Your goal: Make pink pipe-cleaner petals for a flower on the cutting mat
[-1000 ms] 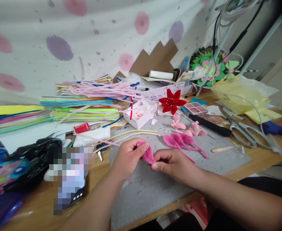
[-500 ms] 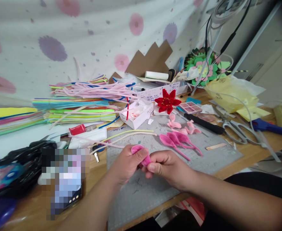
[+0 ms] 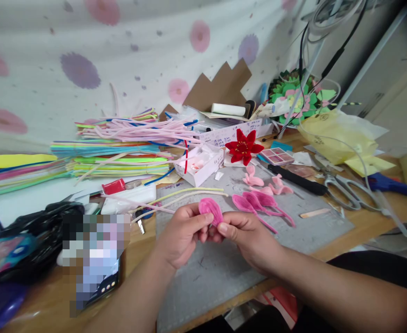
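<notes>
Between my hands is a fuzzy pink pipe-cleaner petal (image 3: 210,209), rounded and standing up above the mat. My left hand (image 3: 185,231) pinches its left side, thumb across the front. At its lower right end, the thumb and fingertips of my right hand (image 3: 247,233) are closed on it; the fingers hide any stem. Just beyond lie several finished pink petals with stems (image 3: 255,203) on the grey cutting mat (image 3: 203,286). Paler pink curled pieces (image 3: 252,176) rest behind them. A red pipe-cleaner flower (image 3: 244,147) stands farther back.
Bundles of coloured pipe cleaners (image 3: 120,164) fill the back left. A small white box (image 3: 203,166) sits mid-back. Scissors (image 3: 345,189), a black-handled tool (image 3: 297,179) and a wooden stick (image 3: 315,212) lie at the right. A phone (image 3: 101,277) is at the left.
My left thumb has slid down off the petal, so more of its rounded face shows. The petal now stands more upright. My right hand keeps its pinch.
</notes>
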{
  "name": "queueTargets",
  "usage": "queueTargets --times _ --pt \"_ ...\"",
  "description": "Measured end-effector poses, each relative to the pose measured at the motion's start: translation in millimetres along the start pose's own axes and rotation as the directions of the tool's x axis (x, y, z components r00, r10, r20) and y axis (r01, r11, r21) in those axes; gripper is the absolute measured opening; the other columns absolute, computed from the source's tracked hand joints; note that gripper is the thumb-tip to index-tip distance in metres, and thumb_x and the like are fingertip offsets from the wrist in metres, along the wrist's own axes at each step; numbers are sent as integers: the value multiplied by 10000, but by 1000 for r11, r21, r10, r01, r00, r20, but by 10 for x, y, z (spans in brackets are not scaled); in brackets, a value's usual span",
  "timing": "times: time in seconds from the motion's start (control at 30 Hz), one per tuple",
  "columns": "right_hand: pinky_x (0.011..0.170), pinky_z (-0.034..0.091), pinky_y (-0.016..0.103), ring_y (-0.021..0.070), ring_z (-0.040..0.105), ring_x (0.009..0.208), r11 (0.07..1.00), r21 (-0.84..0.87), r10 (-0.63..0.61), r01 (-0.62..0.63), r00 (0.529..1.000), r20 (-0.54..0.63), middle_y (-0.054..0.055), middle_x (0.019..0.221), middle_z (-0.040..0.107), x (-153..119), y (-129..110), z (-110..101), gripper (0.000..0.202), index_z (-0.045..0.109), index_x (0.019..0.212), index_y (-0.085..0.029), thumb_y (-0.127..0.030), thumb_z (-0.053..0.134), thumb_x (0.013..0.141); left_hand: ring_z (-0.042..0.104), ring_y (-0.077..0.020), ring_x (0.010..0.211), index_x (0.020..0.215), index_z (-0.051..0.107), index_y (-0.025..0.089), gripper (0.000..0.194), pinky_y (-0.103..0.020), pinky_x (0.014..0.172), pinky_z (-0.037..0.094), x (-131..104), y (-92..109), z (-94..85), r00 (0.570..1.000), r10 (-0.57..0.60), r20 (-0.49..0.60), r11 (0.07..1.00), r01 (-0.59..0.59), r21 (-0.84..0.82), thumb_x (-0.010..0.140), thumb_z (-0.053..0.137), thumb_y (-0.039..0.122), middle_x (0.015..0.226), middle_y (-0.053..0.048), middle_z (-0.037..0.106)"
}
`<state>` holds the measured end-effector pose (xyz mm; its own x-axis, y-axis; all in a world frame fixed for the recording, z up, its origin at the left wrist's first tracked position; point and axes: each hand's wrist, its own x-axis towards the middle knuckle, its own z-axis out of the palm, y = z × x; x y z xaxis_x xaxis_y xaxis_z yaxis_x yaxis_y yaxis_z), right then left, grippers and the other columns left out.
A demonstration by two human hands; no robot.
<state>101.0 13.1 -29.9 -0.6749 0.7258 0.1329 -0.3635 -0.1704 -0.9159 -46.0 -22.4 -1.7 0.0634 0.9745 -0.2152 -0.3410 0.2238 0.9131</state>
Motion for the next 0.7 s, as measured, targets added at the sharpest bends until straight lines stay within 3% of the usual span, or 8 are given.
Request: queueTargets --times 0.13,0.33,0.53,0.7 --pt "677 432 247 116 578 680 999 -34 1 -2 1000 -30 12 678 650 -26 18 -15 182 700 730 -173 -296 605 823 525 -115 482 578 571 133 224 -222 492 366 7 23 -24 999 -29 37 994 25 111 695 669 297 447 7 527" --pt "668 428 231 120 565 687 988 -96 109 -119 989 -102 6 691 640 -136 51 -9 156 694 727 -197 -321 632 798 393 -49 377 694 626 111 218 -222 473 400 -39 41 -72 991 -101 82 972 81 222 662 687 318 500 13 566" --pt "676 506 300 175 601 675 982 -129 122 -137 986 -117 63 695 647 -108 15 10 167 722 736 -247 -387 635 764 371 -47 351 640 578 135 294 -267 500 456 -7 -66 -96 995 -85 51 995 87 -38 579 754 363 401 74 465" --pt "643 543 337 225 637 689 978 -182 73 -103 984 -165 109 701 662 -82 75 -27 147 743 725 -287 -417 675 715 397 -55 333 533 499 155 339 -243 446 401 -4 -85 -54 998 -49 30 984 54 -168 516 781 343 383 59 477"
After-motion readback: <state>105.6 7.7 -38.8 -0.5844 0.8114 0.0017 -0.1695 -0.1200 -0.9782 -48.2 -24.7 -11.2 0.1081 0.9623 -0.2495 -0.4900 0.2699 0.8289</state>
